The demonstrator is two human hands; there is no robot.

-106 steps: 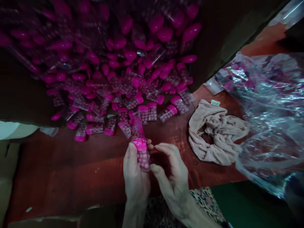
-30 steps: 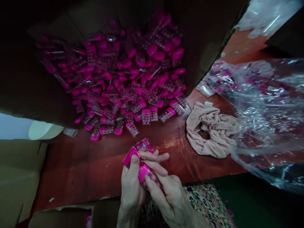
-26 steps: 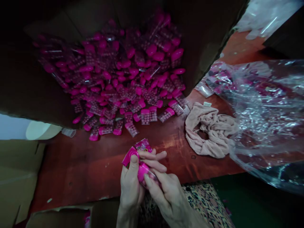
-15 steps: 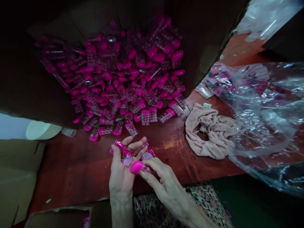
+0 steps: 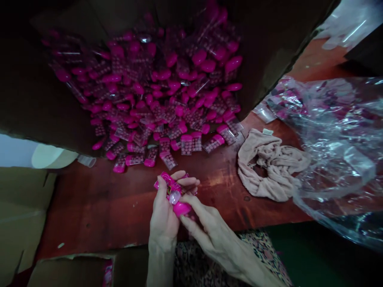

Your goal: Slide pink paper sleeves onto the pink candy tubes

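My left hand [image 5: 163, 211] is curled around a pink printed wrapper [image 5: 166, 183] and a small clear plastic piece [image 5: 174, 197]. A glossy pink cap [image 5: 182, 209] sits against its palm side, pinched by the fingers of my right hand [image 5: 209, 231]. The tube body under that cap is mostly hidden by my fingers. Just beyond my hands, a large heap of clear tubes of pink beads with pink caps [image 5: 149, 91] spreads across the wood.
A reddish wooden table [image 5: 110, 211] runs under everything, with a dark cardboard box flap [image 5: 269, 52] above the heap. To the right lie a crumpled beige cloth [image 5: 269, 167] and a large clear plastic bag [image 5: 338, 139]. Cardboard [image 5: 20, 215] stands at the left.
My hands have drawn closer together, and the pink cap now lies against my left hand's fingers. The view has shifted slightly, moving the heap and cloth a little to the right.
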